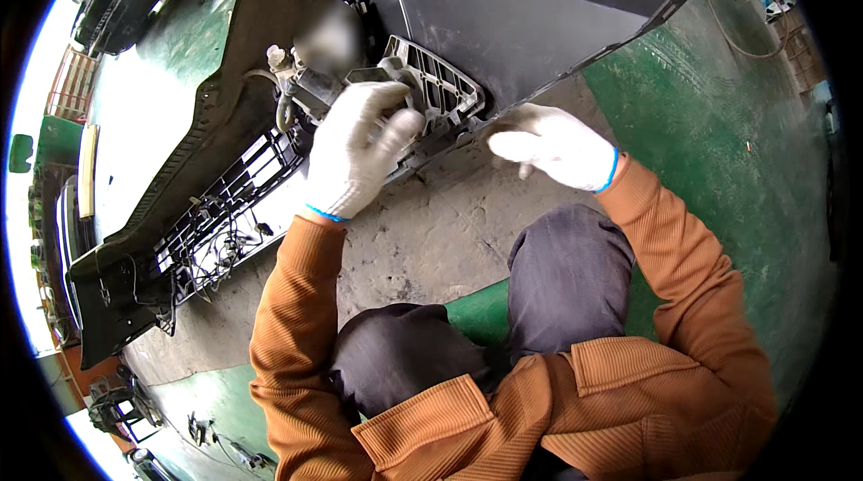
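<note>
Gripping the grey vent bracket (431,90) on the black bumper (539,13), left hand (355,153) is curled round it; right hand (557,146), loosely closed, rests on the bumper edge just beside. Best keep the bumper steadied, pull evenly.

Soft, even daylight fills the scene, blown out to white along the left edge of the frame. Fisheye bending curves straight lines toward a black circular rim. One small smeared patch sits upper centre; elsewhere focus is fairly sharp, shadows faint.
</note>
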Available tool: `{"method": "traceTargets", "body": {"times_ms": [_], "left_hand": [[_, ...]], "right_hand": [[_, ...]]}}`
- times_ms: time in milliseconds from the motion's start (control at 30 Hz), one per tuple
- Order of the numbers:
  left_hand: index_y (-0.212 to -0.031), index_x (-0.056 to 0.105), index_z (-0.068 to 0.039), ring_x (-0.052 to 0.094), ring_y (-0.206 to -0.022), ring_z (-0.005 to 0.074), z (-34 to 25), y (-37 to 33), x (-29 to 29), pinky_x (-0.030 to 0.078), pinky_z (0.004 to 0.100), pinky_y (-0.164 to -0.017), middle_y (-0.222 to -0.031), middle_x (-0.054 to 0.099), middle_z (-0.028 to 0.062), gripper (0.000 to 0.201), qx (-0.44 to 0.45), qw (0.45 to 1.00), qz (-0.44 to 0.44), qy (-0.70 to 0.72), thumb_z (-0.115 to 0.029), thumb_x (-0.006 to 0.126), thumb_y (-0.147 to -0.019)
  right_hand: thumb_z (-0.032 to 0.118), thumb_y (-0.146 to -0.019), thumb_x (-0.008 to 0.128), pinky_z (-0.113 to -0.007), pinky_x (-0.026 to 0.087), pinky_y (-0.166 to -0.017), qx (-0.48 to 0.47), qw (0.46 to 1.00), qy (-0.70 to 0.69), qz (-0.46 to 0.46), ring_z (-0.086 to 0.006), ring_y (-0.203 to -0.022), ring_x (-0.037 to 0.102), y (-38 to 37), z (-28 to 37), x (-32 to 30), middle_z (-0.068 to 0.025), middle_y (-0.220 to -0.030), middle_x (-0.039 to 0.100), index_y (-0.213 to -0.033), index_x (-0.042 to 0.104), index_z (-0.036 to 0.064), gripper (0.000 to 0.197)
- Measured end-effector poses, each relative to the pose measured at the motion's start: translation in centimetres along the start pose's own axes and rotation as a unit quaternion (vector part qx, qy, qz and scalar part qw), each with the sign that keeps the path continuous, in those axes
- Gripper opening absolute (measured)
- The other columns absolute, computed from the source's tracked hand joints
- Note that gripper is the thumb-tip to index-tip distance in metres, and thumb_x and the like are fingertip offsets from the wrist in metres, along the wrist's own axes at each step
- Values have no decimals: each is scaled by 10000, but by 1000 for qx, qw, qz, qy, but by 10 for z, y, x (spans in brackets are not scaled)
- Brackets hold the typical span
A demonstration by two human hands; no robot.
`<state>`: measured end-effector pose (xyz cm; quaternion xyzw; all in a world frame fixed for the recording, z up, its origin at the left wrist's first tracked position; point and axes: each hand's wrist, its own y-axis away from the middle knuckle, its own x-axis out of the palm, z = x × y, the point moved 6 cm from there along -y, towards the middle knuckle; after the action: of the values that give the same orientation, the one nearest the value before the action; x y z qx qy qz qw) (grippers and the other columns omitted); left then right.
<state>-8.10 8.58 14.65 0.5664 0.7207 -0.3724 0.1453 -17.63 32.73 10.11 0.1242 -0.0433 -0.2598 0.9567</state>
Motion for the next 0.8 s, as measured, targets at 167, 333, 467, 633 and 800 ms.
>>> {"method": "traceTargets", "body": {"times_ms": [167,333,467,633,800], "left_hand": [[-1248,695,-10,692,-1079,352,-22,10,35,557,408,-940,-1138,696,165,557,40,994,58,-84,-281,903,-809],[-1117,714,-24,659,-929,330,-17,16,52,543,432,-830,-996,666,142,457,57,980,-12,-192,-347,864,-831],[-1044,711,-34,633,-887,330,-16,15,54,533,447,-791,-922,634,135,427,55,976,9,-209,-396,832,-851],[-1060,711,-27,633,-900,333,-5,15,53,535,442,-792,-938,641,141,366,86,976,-1,-202,-330,804,-876],[-999,690,-28,631,-909,338,-7,17,58,535,448,-793,-929,633,144,281,104,976,-11,-191,-253,791,-865]], "right_hand": [[384,-1071,622,-318,592,-653,100,991,21,-88,-220,-713,736,-23,14,28,-164,-960,767,-1439,601,12,523],[185,-1044,586,-396,604,-649,-141,892,411,-126,-296,-671,736,-33,26,45,-174,-873,751,-1548,513,125,512],[163,-1054,576,-424,618,-750,-143,836,496,-186,-328,-821,767,-36,24,48,-145,-1039,777,-1491,590,132,438],[230,-1103,520,-382,595,-923,-71,866,459,-186,-333,-1068,752,-42,17,51,-189,-1274,738,-1512,589,126,427],[-17,-913,633,-412,606,-890,-178,810,508,-232,-368,-974,746,-45,6,46,-191,-1241,730,-1459,610,103,560]]}}
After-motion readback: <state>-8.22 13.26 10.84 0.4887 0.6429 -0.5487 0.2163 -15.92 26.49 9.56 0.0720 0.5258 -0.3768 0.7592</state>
